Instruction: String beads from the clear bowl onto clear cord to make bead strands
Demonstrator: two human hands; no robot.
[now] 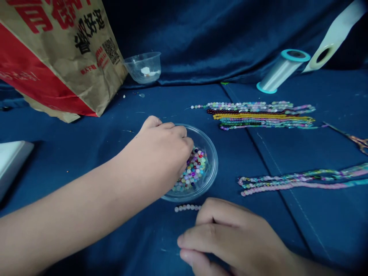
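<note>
My left hand (165, 149) reaches over a round clear plastic bowl (213, 168) of small mixed-colour beads (193, 171). Its fingers curl down among the beads; the fingertips are hidden behind the hand. Nearer to me, my right hand (230, 237) is closed, thumb and forefinger almost together. A short row of pale pink strung beads (186, 207) comes out from behind its knuckles, just below the bowl. A faint thin line shows left of the right fingertips, too blurred to be sure of.
Finished-looking bead strands (261, 115) lie at the back right, with more pink and multicolour strands (290, 180) nearer. Scissors (356, 141) lie at the right edge. Behind stand a spool of clear line (283, 71), a roll of white tape (323, 57), a small plastic cup (145, 69) and a paper bag (71, 57).
</note>
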